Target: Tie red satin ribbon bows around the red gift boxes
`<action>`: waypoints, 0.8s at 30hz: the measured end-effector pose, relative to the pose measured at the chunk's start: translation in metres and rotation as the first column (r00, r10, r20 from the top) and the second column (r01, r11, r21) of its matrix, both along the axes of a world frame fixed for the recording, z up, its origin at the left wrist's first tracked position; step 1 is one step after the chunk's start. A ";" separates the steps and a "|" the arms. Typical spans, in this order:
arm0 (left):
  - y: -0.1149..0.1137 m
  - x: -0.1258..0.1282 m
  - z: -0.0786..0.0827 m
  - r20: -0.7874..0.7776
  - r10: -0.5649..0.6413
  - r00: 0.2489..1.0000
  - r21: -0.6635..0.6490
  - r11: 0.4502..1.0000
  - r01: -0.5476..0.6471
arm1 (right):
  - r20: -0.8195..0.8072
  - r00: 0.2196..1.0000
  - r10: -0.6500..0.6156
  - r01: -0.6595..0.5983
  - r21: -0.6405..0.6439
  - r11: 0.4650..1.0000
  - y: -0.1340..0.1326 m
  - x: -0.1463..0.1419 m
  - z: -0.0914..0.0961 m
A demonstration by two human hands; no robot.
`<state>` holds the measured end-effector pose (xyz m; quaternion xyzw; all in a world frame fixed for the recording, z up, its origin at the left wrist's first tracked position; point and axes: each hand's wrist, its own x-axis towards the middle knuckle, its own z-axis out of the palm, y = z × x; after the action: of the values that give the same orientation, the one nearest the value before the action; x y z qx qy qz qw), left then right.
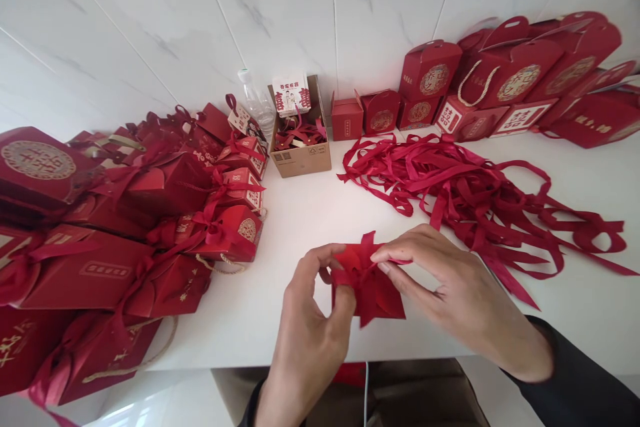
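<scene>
Near counter (310, 213) front edge | small red box (375, 293) half hidden by fingers, print unreadable | left hand (313, 320) and right hand (450, 287) both pinch its ribbon (356, 268) | loose ribbons (475, 193) right, tied boxes (150, 227) left, carton (300, 153) behind | box red, ribbon bunched on top

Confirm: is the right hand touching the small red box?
Touching. Head view shows the right hand pinching the top of the small red box, no gap.
</scene>
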<state>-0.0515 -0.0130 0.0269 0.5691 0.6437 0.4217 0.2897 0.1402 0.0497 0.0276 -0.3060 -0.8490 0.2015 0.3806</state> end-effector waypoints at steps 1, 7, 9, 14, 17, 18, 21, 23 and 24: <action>0.000 0.001 0.000 -0.015 -0.027 1.000 0.008 1.000 0.027 | -0.011 1.000 0.005 -0.005 0.007 1.000 0.000 -0.001 0.000; -0.001 0.002 0.001 0.015 -0.033 0.999 0.027 0.999 0.032 | -0.098 0.993 0.062 -0.052 0.096 0.994 -0.001 -0.001 0.002; -0.001 0.001 0.001 0.065 0.006 0.998 0.025 1.000 -0.008 | -0.085 0.995 0.051 -0.044 0.089 0.995 -0.002 0.001 0.003; -0.001 0.001 0.000 0.206 0.074 0.976 -0.027 0.997 -0.070 | -0.003 1.000 0.012 -0.013 -0.207 0.978 -0.003 0.003 0.004; -0.001 0.003 0.000 0.302 0.053 0.952 -0.043 0.998 -0.042 | -0.016 0.999 -0.033 0.026 -0.328 0.944 -0.004 0.000 0.003; -0.002 0.003 0.000 0.333 0.043 0.942 -0.049 0.998 -0.029 | -0.021 0.998 -0.052 0.041 -0.333 0.942 -0.004 -0.001 0.003; -0.003 0.002 0.002 0.413 0.025 0.910 -0.074 0.997 0.007 | -0.023 0.998 -0.056 0.046 -0.300 0.953 -0.003 -0.002 0.000; -0.003 0.001 0.002 0.455 0.011 0.890 -0.091 0.995 0.034 | -0.007 1.000 -0.019 0.016 -0.278 0.960 -0.001 -0.002 -0.001; -0.004 0.001 0.003 0.468 0.009 0.884 -0.094 0.995 0.040 | 0.002 1.000 0.003 -0.002 -0.268 0.963 0.000 -0.001 -0.001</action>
<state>-0.0507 -0.0167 0.0297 0.4406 0.5707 0.5111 0.4680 0.1390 0.0494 0.0261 -0.3540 -0.8148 0.3146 0.3344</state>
